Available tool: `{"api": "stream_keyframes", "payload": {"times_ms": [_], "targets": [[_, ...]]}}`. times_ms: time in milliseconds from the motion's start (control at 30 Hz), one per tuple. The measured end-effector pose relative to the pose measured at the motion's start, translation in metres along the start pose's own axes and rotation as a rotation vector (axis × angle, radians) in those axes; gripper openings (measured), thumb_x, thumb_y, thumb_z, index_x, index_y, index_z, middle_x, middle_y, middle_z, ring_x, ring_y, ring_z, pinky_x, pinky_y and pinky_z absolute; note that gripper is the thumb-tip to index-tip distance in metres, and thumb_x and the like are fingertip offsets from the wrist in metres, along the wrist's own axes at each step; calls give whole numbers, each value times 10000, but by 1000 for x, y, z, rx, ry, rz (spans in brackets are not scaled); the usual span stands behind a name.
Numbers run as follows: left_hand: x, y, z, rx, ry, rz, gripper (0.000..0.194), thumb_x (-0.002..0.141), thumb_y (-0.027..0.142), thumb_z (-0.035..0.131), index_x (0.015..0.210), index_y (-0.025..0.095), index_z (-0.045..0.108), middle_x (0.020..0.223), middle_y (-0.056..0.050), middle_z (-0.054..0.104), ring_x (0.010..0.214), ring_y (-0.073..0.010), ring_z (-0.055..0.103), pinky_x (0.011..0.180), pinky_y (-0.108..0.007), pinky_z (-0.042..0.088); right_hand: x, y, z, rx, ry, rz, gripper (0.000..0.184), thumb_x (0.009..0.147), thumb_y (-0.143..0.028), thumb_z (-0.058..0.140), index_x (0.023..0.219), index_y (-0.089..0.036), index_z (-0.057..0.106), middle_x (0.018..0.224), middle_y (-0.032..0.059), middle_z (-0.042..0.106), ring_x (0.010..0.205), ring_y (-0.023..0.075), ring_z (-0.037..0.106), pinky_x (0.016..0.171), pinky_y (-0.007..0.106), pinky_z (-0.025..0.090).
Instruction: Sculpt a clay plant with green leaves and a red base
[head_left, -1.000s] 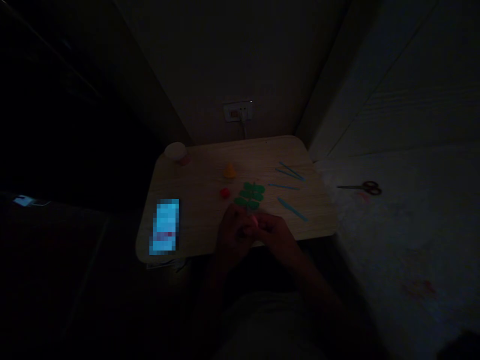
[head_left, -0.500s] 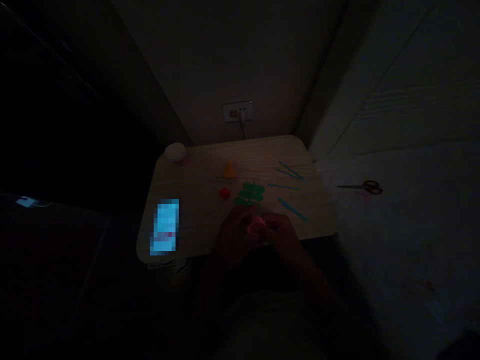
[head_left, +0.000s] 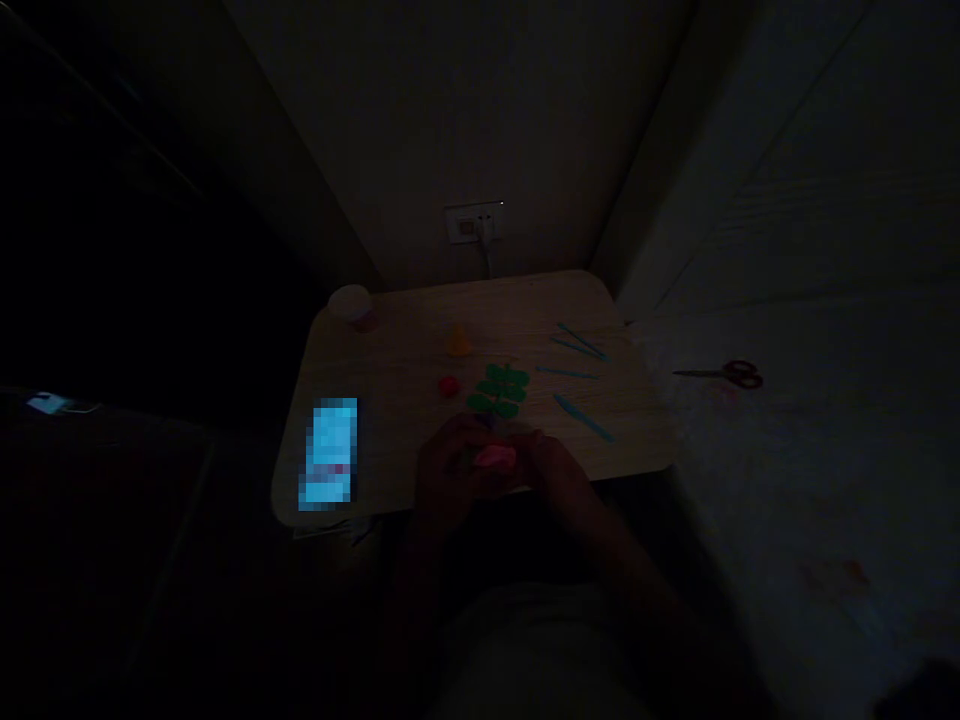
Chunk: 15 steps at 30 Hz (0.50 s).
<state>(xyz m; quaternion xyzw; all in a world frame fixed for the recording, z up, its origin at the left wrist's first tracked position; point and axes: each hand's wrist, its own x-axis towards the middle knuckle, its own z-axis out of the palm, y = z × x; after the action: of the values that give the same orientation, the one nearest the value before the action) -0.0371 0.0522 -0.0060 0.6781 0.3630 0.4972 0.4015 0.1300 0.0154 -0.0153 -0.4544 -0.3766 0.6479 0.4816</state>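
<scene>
Between my two hands is a soft-looking pink piece, apparently modelling clay [head_left: 496,457], at the near edge of the small wooden table. My left hand [head_left: 450,470] is closed round its left side. The fingers of my right hand [head_left: 553,468] press on its right side. Just beyond my hands lies a green leafy stem shape [head_left: 501,388] with several lobes. A small red lump [head_left: 448,386] and an orange cone-shaped lump [head_left: 458,342] sit to its left. The dim light hides the finer finger detail.
Several thin blue tools [head_left: 585,417] lie on the table's right side. A pale cup [head_left: 351,303] stands at the back left, and a lit phone [head_left: 328,455] lies front left. Scissors [head_left: 742,374] rest on a pale surface at right. A plugged wall socket [head_left: 474,223] is behind the table [head_left: 405,300].
The pink piece has shifted slightly left and now looks flatter and wider. My left hand has moved a little left, and my right fingers have changed their hold.
</scene>
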Motion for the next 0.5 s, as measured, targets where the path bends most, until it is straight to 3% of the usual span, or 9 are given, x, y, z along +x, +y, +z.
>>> {"api": "stream_keyframes", "payload": {"times_ms": [167, 300, 500], "targets": [[0, -2, -3, 63, 49, 113, 269, 863, 328, 850, 696, 197, 683, 749, -5, 682, 698, -150, 634, 631, -269, 480, -2, -6, 2, -3, -110, 36, 499, 825, -702, 783, 911, -212, 823, 832, 52, 814, 715, 228, 765, 743, 373, 637], [0, -2, -2, 210, 90, 142, 394, 905, 337, 799, 626, 197, 559, 718, 2, 600, 684, -150, 573, 601, -270, 438, -3, -10, 7, -16, -24, 20, 359, 773, -527, 879, 937, -213, 816, 903, 43, 832, 811, 234, 779, 772, 352, 623], [-1, -2, 6, 294, 2, 166, 281, 978, 326, 682, 752, 216, 556, 832, -5, 546, 761, -166, 561, 659, -283, 458, -4, -15, 15, -301, 110, -71, 245, 786, -422, 854, 864, -198, 793, 841, 47, 806, 791, 233, 740, 730, 329, 576]]}}
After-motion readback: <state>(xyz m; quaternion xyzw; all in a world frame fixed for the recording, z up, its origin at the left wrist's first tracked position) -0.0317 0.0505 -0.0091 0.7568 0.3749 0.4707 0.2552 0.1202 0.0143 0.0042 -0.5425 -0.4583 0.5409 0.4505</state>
